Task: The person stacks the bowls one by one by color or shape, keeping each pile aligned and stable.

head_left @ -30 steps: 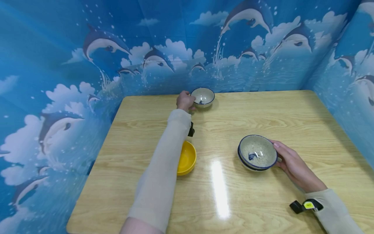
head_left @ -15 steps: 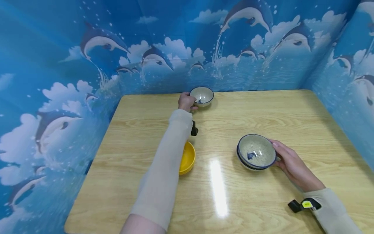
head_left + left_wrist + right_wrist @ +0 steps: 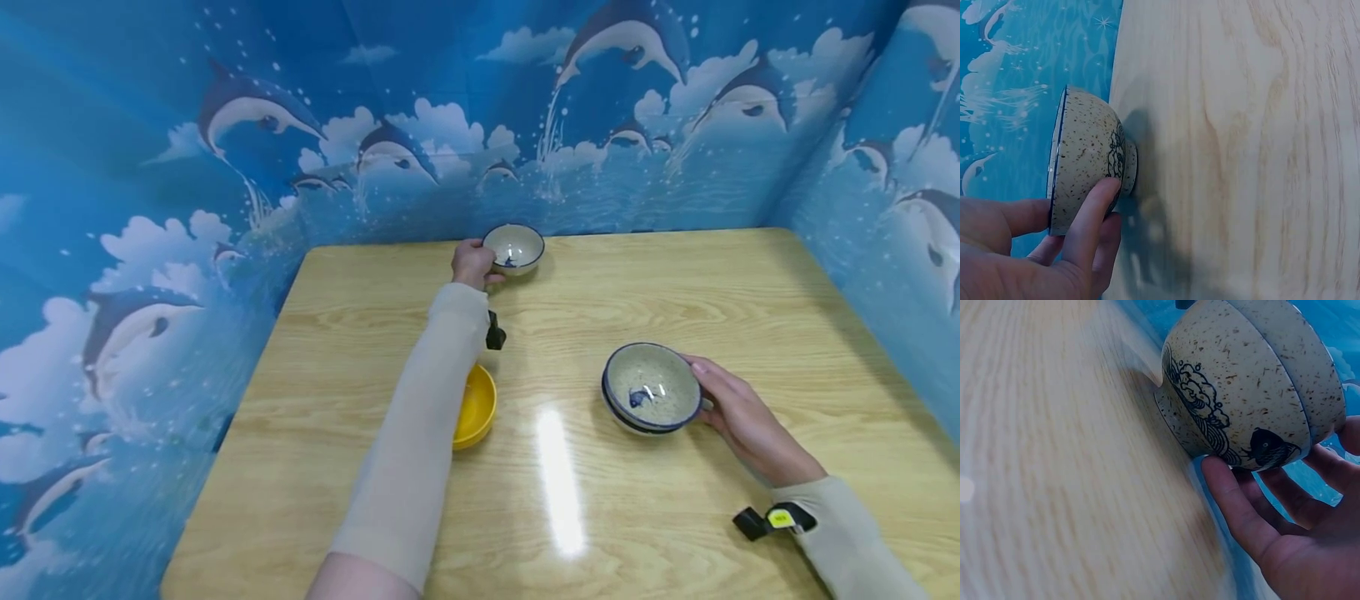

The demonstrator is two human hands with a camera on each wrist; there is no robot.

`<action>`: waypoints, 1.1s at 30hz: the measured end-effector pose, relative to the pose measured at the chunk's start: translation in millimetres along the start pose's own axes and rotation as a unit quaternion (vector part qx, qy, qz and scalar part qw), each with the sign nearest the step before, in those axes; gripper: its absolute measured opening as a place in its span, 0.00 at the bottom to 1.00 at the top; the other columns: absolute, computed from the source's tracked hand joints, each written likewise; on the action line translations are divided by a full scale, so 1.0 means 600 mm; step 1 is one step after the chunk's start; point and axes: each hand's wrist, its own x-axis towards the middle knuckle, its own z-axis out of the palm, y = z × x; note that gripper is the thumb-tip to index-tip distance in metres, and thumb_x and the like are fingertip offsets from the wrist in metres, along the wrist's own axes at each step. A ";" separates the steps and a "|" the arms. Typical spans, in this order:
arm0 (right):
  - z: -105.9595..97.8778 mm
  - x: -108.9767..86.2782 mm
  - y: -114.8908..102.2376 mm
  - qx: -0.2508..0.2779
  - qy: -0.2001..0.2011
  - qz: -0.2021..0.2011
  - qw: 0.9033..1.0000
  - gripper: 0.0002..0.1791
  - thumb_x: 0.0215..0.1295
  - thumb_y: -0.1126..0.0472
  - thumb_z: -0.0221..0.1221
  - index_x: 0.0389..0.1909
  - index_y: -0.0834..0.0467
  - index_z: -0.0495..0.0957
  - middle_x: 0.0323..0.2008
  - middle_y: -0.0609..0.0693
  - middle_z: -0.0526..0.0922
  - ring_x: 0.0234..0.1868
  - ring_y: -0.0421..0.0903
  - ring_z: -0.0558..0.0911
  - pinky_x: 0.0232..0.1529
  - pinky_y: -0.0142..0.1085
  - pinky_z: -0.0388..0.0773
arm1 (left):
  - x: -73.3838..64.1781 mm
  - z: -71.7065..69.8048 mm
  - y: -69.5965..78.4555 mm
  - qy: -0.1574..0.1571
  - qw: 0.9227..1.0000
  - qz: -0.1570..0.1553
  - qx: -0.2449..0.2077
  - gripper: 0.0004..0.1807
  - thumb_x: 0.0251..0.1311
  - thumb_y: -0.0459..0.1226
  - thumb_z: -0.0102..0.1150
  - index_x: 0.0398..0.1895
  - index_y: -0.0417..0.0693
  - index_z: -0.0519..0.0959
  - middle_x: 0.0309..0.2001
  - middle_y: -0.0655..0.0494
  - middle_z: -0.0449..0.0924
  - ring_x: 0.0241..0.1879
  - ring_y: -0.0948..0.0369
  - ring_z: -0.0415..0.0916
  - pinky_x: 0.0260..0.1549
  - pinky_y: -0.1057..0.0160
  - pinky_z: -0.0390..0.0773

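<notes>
At the table's far edge, my left hand (image 3: 472, 263) grips a speckled cream bowl (image 3: 513, 250) with a dark blue rim. In the left wrist view, the thumb is at the rim of this bowl (image 3: 1088, 150) and the fingers lie under its side. My right hand (image 3: 738, 417) holds two nested bowls (image 3: 652, 387) of the same speckled kind at the right of the table. A blue fish shows inside the upper one. In the right wrist view, fingers support the patterned lower bowl (image 3: 1229, 381) near its foot, with the thumb at the upper rim.
A yellow bowl (image 3: 480, 408) stands left of centre, partly hidden under my left forearm. The wood-grain table (image 3: 600, 300) carries a bright light reflection. A blue dolphin-print curtain (image 3: 420, 192) borders its back and sides.
The whole head view has drifted slightly left. My left hand has drawn a little closer round its bowl; the right hand keeps its hold on the nested bowls.
</notes>
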 end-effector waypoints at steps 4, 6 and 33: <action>0.004 0.003 0.000 0.000 -0.003 0.001 1.000 0.20 0.91 0.48 0.43 0.72 0.40 0.76 0.61 0.27 0.81 0.59 0.27 0.81 0.52 0.29 0.88 | -0.004 -0.009 0.011 -0.009 1.000 0.001 0.009 0.32 0.81 0.29 0.51 0.84 0.52 0.66 0.80 0.45 0.69 0.63 0.45 0.84 0.51 0.55 0.92; 0.004 0.005 0.000 -0.002 -0.001 0.007 1.000 0.23 0.91 0.47 0.43 0.76 0.44 0.73 0.62 0.27 0.80 0.60 0.27 0.81 0.53 0.29 0.88 | -0.008 -0.012 0.019 -0.016 1.000 0.000 0.014 0.31 0.81 0.29 0.52 0.84 0.52 0.67 0.79 0.46 0.71 0.61 0.46 0.85 0.50 0.55 0.93; -0.004 0.001 0.005 -0.009 0.000 0.004 1.000 0.26 0.91 0.47 0.42 0.80 0.49 0.69 0.62 0.26 0.79 0.60 0.25 0.80 0.53 0.27 0.87 | -0.094 -0.028 0.057 -0.166 0.982 0.018 0.082 0.29 0.80 0.30 0.55 0.82 0.48 0.69 0.74 0.39 0.74 0.65 0.42 0.82 0.61 0.49 0.88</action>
